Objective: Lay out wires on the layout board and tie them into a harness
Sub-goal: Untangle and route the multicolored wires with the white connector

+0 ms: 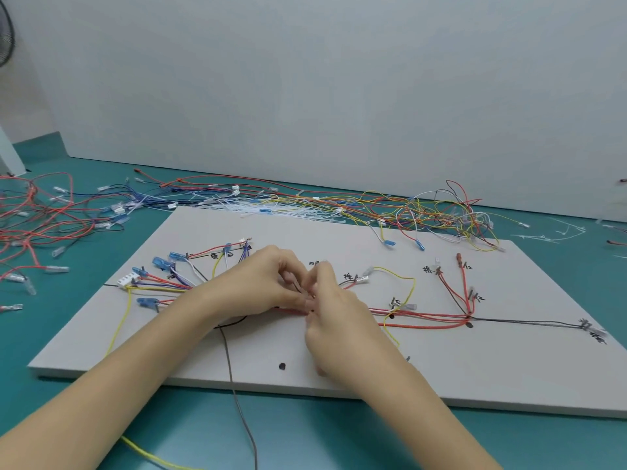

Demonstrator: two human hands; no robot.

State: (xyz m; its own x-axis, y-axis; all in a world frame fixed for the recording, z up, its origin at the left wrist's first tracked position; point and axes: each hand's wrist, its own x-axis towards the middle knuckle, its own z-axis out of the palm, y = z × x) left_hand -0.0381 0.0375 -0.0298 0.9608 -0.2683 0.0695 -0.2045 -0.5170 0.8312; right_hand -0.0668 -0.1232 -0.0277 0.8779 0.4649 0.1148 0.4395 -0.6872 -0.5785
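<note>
A grey layout board (pixel 339 374) lies on the teal table, marked with black dots and handwritten labels. Red, black, yellow and blue wires run across it. Their blue terminals (pixel 163 262) and a white connector (pixel 128 280) fan out at the left. A red wire bundle (pixel 427 321) stretches right to a junction. My left hand (pixel 261 283) and my right hand (pixel 334 310) meet at the board's middle. Both pinch the wire bundle there with curled fingers. What sits between the fingertips is hidden.
Loose red and blue wires (pixel 40 218) are heaped at the left of the table. A tangle of yellow, red and white wires (pixel 437 212) and white cable ties (pixel 271 208) lies behind the board. A grey wire (pixel 237 395) and a yellow wire (pixel 149 456) trail off the front edge.
</note>
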